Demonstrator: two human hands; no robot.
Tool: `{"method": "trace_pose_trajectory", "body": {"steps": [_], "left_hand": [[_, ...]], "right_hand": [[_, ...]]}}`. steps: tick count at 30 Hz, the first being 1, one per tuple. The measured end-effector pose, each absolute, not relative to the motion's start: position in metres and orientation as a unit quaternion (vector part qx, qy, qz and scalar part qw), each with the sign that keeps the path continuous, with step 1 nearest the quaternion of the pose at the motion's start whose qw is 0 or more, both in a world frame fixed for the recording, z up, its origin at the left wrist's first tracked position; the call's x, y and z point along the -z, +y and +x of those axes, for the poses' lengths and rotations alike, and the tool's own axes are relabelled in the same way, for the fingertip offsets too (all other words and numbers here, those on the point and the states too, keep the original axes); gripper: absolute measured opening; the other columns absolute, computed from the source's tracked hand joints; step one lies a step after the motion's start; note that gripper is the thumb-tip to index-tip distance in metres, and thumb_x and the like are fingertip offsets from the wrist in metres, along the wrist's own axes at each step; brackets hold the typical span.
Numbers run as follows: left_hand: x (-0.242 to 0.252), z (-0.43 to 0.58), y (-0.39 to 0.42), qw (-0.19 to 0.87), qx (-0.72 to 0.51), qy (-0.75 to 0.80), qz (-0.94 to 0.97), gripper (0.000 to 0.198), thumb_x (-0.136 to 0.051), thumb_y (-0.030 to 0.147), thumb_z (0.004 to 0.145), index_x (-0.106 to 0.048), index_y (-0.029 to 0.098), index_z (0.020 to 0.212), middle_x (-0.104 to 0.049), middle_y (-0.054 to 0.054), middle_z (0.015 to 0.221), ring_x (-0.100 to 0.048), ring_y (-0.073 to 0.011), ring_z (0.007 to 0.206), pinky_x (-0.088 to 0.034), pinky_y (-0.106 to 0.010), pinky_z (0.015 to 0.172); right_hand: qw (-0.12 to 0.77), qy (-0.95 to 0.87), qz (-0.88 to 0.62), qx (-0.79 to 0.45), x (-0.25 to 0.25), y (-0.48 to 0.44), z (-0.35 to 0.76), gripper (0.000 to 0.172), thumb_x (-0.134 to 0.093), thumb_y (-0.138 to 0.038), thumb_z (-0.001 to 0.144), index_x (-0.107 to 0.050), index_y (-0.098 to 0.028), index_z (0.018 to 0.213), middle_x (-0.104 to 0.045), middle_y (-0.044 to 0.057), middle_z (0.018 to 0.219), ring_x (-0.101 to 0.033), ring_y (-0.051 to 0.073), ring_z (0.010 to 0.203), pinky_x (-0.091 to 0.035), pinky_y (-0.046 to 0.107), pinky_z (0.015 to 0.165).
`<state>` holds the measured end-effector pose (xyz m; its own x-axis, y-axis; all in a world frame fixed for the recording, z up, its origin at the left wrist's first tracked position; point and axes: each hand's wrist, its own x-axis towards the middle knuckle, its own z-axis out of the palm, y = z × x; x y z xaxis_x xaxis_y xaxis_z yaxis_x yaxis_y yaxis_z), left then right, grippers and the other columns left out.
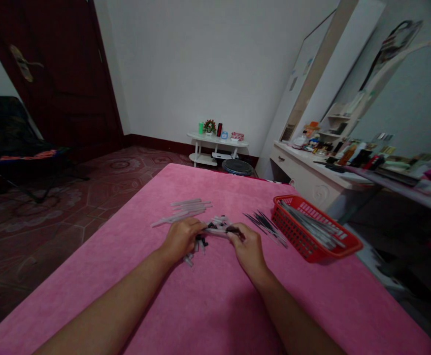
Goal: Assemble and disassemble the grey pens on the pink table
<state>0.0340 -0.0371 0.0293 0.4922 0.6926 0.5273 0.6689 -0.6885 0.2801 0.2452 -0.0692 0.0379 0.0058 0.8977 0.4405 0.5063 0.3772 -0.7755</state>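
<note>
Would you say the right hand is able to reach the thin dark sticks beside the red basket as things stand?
Probably yes: the dark sticks lie close by the right hand with only pink cloth between, though that hand seems to hold a pale tube.

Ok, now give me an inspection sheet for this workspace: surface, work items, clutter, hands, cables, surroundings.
Surface: pink cloth, shadowed near the person.
Work items: pale sticks at left; thin dark rods at right, beside a red plastic basket holding long greyish sticks.
Clutter: short pale and black pieces, loosely scattered around the hands.
Left hand: pinches a slim pale piece.
Right hand: pinches the same piece, toward its other end.
Cables: nothing seen.
Surroundings: dark red door and chair left; white side table ahead; dresser right.
</note>
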Motion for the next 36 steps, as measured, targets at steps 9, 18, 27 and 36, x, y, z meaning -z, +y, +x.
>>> {"method": "trace_pose_trajectory", "body": {"steps": [9, 18, 27, 36], "left_hand": [[-0.0291, 0.0347, -0.0367, 0.007, -0.322, 0.391, 0.862, 0.030, -0.053, 0.006, 0.078, -0.070, 0.021, 0.098, -0.068, -0.005, 0.081, -0.064, -0.0172, 0.077, -0.048, -0.026, 0.066], [-0.0312, 0.0351, -0.0380, 0.018, -0.324, 0.393, 0.861, 0.035, -0.052, 0.002, 0.075, -0.070, 0.021, 0.099, -0.068, -0.005, 0.080, -0.064, -0.0166, 0.078, -0.049, -0.025, 0.067], [-0.0298, 0.0350, -0.0369, 0.033, -0.334, 0.385, 0.859, 0.029, -0.055, 0.005, 0.077, -0.071, 0.020, 0.097, -0.068, -0.005, 0.078, -0.064, -0.0164, 0.077, -0.048, -0.026, 0.068], [-0.0288, 0.0350, -0.0368, 0.045, -0.340, 0.390, 0.855, 0.027, -0.053, 0.009, 0.081, -0.070, 0.021, 0.098, -0.069, -0.006, 0.081, -0.064, -0.0174, 0.079, -0.049, -0.027, 0.069]], "right_hand": [[0.404, -0.697, -0.556, -0.202, -0.0345, -0.0716, 0.2491, 0.034, -0.039, -0.038, 0.093, -0.053, -0.021, 0.067, -0.053, -0.002, 0.054, -0.052, 0.013, 0.049, -0.037, 0.023, 0.050], [0.401, -0.710, -0.548, -0.186, -0.0344, -0.0711, 0.2496, 0.028, -0.041, -0.034, 0.091, -0.054, -0.021, 0.071, -0.055, -0.002, 0.058, -0.054, 0.014, 0.053, -0.039, 0.022, 0.053], [0.391, -0.714, -0.554, -0.175, -0.0405, -0.0728, 0.2491, 0.034, -0.040, -0.038, 0.093, -0.055, -0.021, 0.067, -0.056, -0.001, 0.056, -0.054, 0.014, 0.053, -0.039, 0.022, 0.053], [0.388, -0.718, -0.553, -0.168, -0.0390, -0.0725, 0.2513, 0.037, -0.039, -0.039, 0.093, -0.055, -0.021, 0.064, -0.056, 0.000, 0.056, -0.053, 0.014, 0.053, -0.037, 0.023, 0.053]]}}
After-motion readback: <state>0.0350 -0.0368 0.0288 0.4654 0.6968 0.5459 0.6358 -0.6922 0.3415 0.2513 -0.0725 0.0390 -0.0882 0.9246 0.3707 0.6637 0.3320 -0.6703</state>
